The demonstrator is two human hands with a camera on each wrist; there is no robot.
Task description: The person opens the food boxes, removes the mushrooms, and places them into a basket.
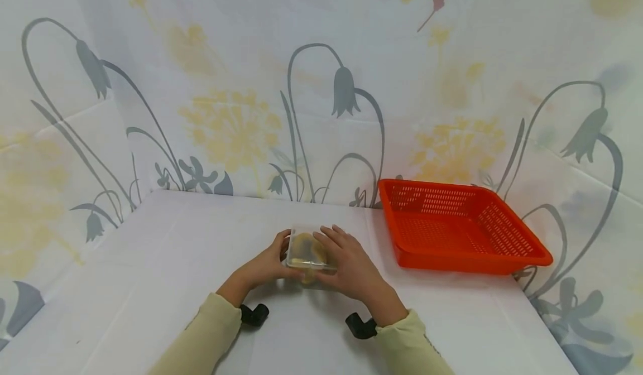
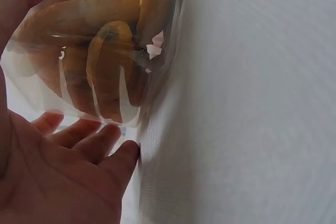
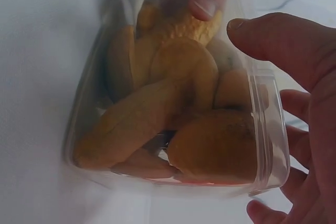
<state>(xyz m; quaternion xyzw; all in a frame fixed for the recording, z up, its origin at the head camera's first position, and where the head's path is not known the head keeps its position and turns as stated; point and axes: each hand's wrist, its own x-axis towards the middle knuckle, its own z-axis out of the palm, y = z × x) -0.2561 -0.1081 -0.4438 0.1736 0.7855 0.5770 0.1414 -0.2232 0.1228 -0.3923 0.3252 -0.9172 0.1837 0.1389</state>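
A clear lidded plastic box (image 1: 301,246) holding yellow-brown, rounded and elongated pieces (image 3: 184,93) stands on the white table in front of the person. On its left side rests the left hand (image 1: 264,264), thumb at the near face and fingers along the far side; in the left wrist view this hand (image 2: 63,166) has its fingertips at the box wall. The right hand (image 1: 351,263) lies over the right part of the lid, its thumb near the front face. In the right wrist view the right hand's (image 3: 310,87) fingers are spread beside the lid edge.
A red perforated plastic basket (image 1: 452,260) stands at the right rear of the white table (image 1: 150,285). Behind the table hangs a cloth (image 1: 241,57) with grey and yellow flower prints. Black curved pieces (image 1: 254,315) are at both wrists, by the light green sleeves.
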